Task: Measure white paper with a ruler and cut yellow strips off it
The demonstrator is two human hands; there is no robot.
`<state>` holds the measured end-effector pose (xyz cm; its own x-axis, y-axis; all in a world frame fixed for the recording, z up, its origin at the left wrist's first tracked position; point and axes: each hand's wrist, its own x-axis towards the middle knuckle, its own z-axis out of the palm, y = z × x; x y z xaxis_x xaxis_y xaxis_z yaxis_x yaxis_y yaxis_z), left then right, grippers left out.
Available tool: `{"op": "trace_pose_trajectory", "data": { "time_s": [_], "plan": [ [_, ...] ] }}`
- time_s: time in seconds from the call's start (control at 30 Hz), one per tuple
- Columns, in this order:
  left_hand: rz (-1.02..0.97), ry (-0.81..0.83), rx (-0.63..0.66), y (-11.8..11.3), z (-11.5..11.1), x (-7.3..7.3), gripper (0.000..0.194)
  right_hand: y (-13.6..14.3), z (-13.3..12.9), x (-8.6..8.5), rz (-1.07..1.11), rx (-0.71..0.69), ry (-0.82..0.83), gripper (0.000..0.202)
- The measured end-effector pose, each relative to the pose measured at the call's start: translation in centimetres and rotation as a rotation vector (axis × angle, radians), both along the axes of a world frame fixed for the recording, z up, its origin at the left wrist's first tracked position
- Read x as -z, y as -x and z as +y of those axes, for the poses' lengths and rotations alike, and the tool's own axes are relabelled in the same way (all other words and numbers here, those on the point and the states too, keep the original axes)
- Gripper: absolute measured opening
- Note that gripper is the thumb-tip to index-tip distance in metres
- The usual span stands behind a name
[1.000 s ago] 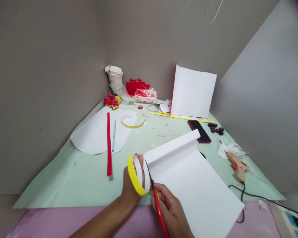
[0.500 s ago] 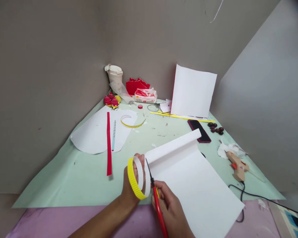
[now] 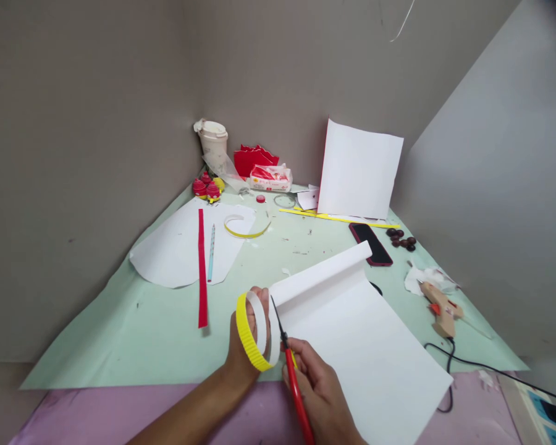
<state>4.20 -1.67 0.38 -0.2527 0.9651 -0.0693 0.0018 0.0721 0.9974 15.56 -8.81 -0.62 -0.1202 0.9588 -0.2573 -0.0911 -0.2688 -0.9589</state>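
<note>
My left hand (image 3: 243,346) is closed at the left edge of a large white paper sheet (image 3: 343,340), partly hidden behind a looped paper strip. That strip (image 3: 248,343) is yellow and ridged outside, white inside, and curls around in front of my fingers. Its far end runs up beside the sheet's edge; whether the two are joined I cannot tell. My right hand (image 3: 317,383) grips red-handled scissors (image 3: 295,386), their dark blades pointing up along the sheet's left edge. The sheet's far side is rolled over, and its near corner hangs past the table edge.
Left of my hands lie a red strip (image 3: 202,272), a pencil (image 3: 211,256) and white paper (image 3: 167,253). A phone (image 3: 373,244) and a corded glue gun (image 3: 441,309) lie to the right. Behind stand a lidded cup (image 3: 213,145) and an upright white sheet (image 3: 359,170).
Hardly anything differs. The whole view has shifted very slightly, while both hands, the scissors and the curled strip keep the same arrangement.
</note>
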Motion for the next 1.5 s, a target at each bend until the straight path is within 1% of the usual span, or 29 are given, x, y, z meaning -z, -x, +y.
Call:
{"op": "trace_pose_trajectory", "data": {
  "time_s": [0.13,0.3,0.43,0.53,0.73,0.83,1.03,1.13,1.3,1.5],
  "plan": [
    [0.024,0.0,0.022,0.1,-0.1,0.1,0.04,0.0,0.0,0.0,-0.028,-0.007,-0.022,0.039],
    [0.085,-0.067,0.005,0.1,-0.2,-0.3,0.042,0.0,0.0,0.2,-0.033,-0.029,-0.054,0.041],
    [0.081,-0.044,0.015,-0.1,-0.3,-0.6,0.04,0.0,0.1,0.6,-0.004,-0.02,-0.045,0.04],
    [0.085,-0.035,0.042,-0.1,-0.3,-0.3,0.039,0.0,0.2,0.8,-0.006,-0.017,-0.035,0.04],
    [0.172,-0.067,0.028,0.3,-0.3,0.3,0.039,-0.3,0.2,0.8,-0.005,-0.04,-0.034,0.036],
    [0.177,-0.077,0.029,0.4,-0.2,0.4,0.038,-0.3,0.2,0.7,0.0,-0.049,-0.029,0.037],
    [0.17,-0.02,0.048,0.3,-0.2,0.8,0.037,-0.3,0.1,0.2,-0.023,-0.048,-0.044,0.033],
    [0.155,-0.023,0.045,0.4,-0.3,0.9,0.036,-0.4,0.1,0.1,-0.035,-0.059,-0.046,0.031],
    [0.139,-0.015,0.054,0.3,-0.2,0.6,0.037,-0.5,0.2,0.0,-0.075,-0.081,-0.07,0.028],
    [0.12,-0.027,0.046,0.1,-0.2,-0.3,0.04,-0.4,0.2,0.4,-0.049,-0.058,-0.057,0.036]
  ]
}}
